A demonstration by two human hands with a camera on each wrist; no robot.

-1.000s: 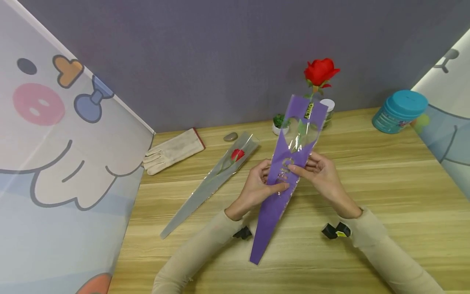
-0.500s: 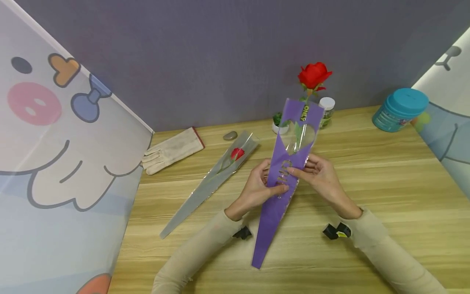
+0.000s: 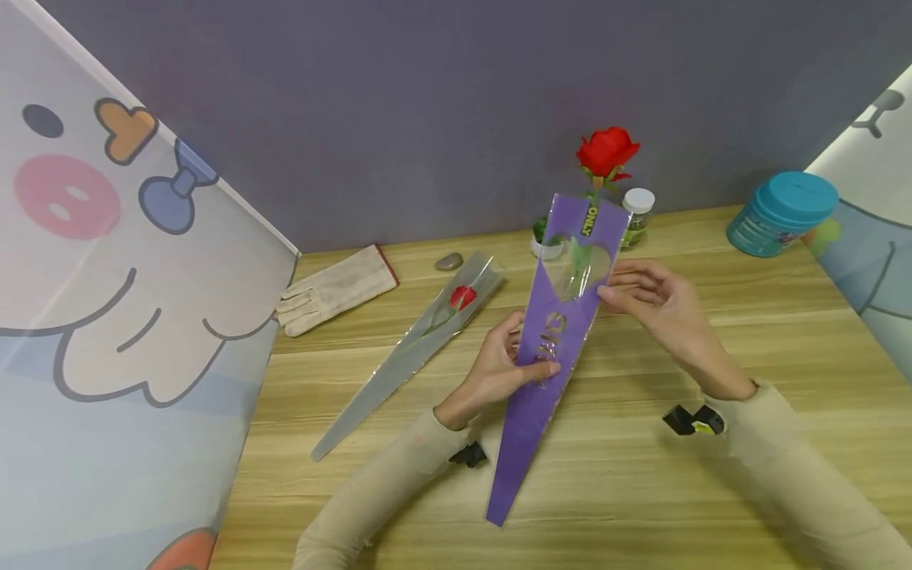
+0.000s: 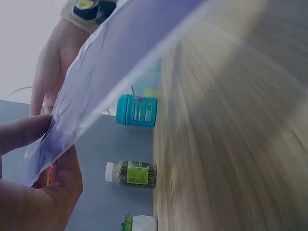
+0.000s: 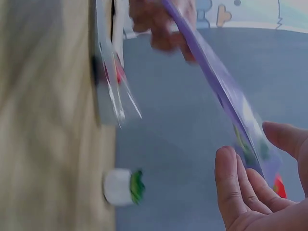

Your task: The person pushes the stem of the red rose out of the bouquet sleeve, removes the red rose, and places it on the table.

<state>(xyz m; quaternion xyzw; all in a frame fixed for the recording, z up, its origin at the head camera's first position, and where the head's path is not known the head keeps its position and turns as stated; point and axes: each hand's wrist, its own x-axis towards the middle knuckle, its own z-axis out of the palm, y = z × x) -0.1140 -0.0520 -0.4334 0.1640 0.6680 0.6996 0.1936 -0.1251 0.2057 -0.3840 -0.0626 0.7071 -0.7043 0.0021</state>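
A purple flower sleeve (image 3: 527,419) with a clear heart-shaped window stands tilted above the wooden table, its narrow end toward me. Out of its wide top sticks a red rose (image 3: 608,152), the green leaf and stem showing through the window. My left hand (image 3: 495,368) pinches the sleeve's middle, thumb on the front and fingers behind it. At the sleeve's right edge, beside the window, is my right hand (image 3: 663,313), thumb tip right at the edge. The right wrist view shows its fingers (image 5: 231,187) fairly straight and spread from the thumb around the sleeve.
A clear sleeve (image 3: 378,408) with a smaller red rose lies left on the table (image 3: 641,491). Behind it are a work glove (image 3: 338,289) and a stone (image 3: 449,262). Along the back stand a potted plant (image 5: 118,186), a white-lidded jar (image 4: 137,174) and a blue tub (image 3: 780,214).
My right hand has slid up and right, from the sleeve's middle to its edge by the window. The rose and sleeve have come slightly lower and left; my left hand keeps its hold.
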